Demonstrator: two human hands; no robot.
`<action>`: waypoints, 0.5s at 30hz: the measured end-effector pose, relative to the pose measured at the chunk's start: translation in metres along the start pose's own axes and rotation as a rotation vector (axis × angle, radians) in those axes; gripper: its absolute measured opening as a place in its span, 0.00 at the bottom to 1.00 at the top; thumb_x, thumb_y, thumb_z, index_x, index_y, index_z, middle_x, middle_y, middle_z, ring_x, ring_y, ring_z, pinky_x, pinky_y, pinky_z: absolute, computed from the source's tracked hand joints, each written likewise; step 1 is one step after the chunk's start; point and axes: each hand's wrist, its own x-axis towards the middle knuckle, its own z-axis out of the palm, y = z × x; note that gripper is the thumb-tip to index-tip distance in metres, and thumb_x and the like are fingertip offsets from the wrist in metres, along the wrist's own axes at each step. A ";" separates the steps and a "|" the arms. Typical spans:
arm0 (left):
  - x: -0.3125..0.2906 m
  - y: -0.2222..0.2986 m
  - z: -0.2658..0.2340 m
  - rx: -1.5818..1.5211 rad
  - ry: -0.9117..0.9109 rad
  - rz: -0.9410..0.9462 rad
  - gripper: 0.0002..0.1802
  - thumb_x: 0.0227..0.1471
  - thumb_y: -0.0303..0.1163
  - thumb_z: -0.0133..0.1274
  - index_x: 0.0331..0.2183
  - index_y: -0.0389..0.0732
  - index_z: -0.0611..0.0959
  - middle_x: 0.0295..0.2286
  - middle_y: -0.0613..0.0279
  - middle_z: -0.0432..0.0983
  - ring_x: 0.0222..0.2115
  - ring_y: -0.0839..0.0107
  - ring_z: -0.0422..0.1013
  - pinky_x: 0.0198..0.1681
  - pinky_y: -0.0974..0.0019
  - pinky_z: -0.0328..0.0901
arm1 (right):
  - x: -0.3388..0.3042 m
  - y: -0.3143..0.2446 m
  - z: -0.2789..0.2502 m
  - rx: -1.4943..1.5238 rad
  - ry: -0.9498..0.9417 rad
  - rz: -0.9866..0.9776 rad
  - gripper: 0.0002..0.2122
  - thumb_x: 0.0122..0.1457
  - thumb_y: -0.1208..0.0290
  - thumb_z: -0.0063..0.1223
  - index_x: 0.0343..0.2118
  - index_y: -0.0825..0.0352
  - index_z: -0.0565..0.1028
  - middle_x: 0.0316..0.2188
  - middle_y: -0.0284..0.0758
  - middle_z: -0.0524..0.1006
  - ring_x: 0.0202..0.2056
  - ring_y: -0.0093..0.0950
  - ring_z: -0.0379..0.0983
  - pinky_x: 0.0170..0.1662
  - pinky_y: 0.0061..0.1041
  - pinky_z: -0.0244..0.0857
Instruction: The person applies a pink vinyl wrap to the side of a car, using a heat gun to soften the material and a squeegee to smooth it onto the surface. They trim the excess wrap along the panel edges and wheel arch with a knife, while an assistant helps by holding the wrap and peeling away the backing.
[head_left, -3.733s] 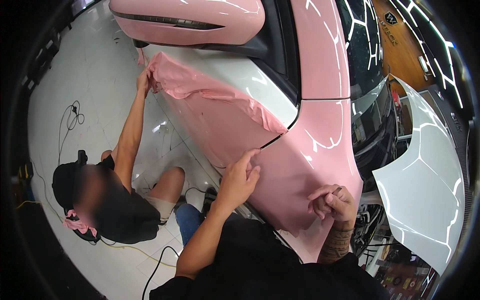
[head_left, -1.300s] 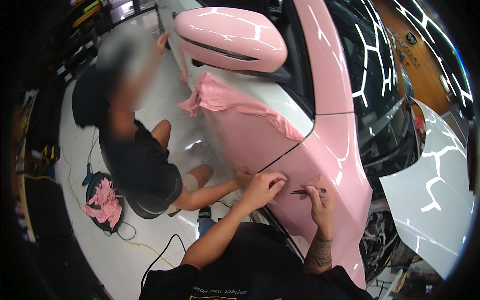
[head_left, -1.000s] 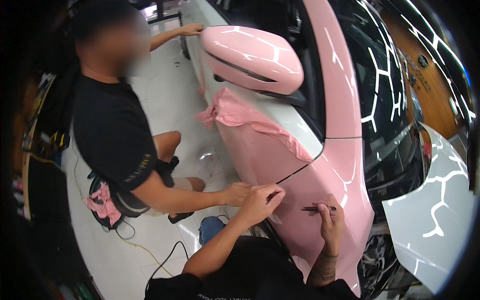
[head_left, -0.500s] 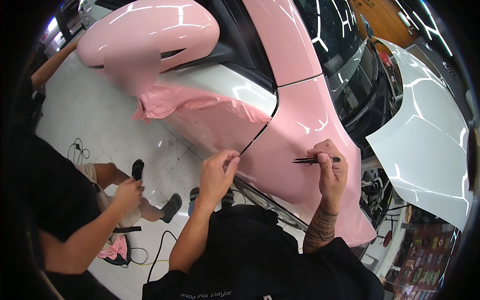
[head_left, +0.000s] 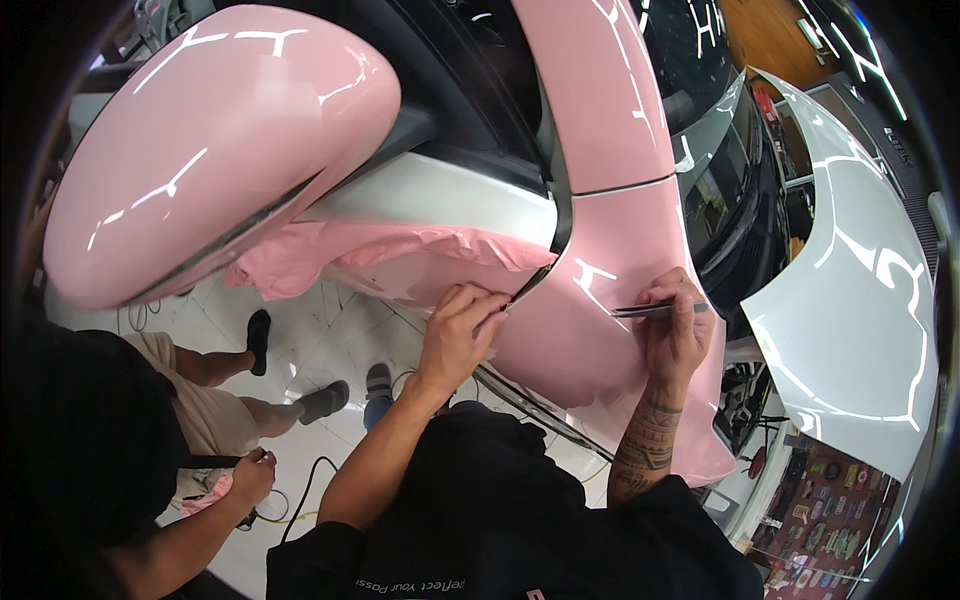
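Note:
My left hand (head_left: 460, 340) is closed in a pinch at the dark gap between the car's door (head_left: 415, 280) and its front fender (head_left: 560, 350). What its fingertips hold, if anything, is too small to make out. Over the fender, my right hand (head_left: 680, 330) grips a pair of slim dark tweezers (head_left: 640, 311), points toward the left. Pink film covers the fender and the lower door. A loose, crumpled edge of film (head_left: 400, 245) hangs along the door top, below a bare white strip (head_left: 440, 190).
A large pink side mirror (head_left: 230, 140) juts out at upper left. To the right, the white hood (head_left: 860, 300) stands raised beside the windshield. A co-worker in black (head_left: 110, 430) is close on my left. A black cable (head_left: 308, 490) lies on the tiled floor.
My left hand has moved up along the gap. The mirror looks larger as the view shifts closer. My right hand keeps the tweezers; the co-worker's hand no longer shows at the mirror.

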 end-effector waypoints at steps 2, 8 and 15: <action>0.006 0.000 0.001 0.001 -0.066 -0.012 0.09 0.44 0.22 0.57 0.33 0.37 0.82 0.28 0.57 0.76 0.27 0.61 0.73 0.31 0.65 0.67 | -0.001 0.004 -0.003 0.001 -0.005 -0.016 0.17 0.62 0.63 0.46 0.28 0.77 0.73 0.27 0.39 0.68 0.26 0.25 0.66 0.28 0.22 0.62; 0.041 -0.002 -0.018 0.133 -0.340 0.142 0.07 0.45 0.26 0.53 0.29 0.38 0.82 0.22 0.53 0.77 0.24 0.55 0.74 0.31 0.58 0.69 | -0.003 0.005 -0.010 -0.197 -0.021 -0.013 0.18 0.61 0.61 0.46 0.27 0.76 0.74 0.26 0.39 0.69 0.26 0.26 0.66 0.29 0.21 0.60; 0.047 -0.002 -0.017 0.279 -0.427 0.230 0.04 0.40 0.26 0.53 0.24 0.37 0.79 0.18 0.53 0.75 0.20 0.56 0.74 0.26 0.58 0.69 | -0.002 0.003 -0.008 -0.230 -0.030 -0.044 0.20 0.61 0.61 0.44 0.26 0.77 0.74 0.24 0.41 0.70 0.26 0.27 0.68 0.29 0.22 0.62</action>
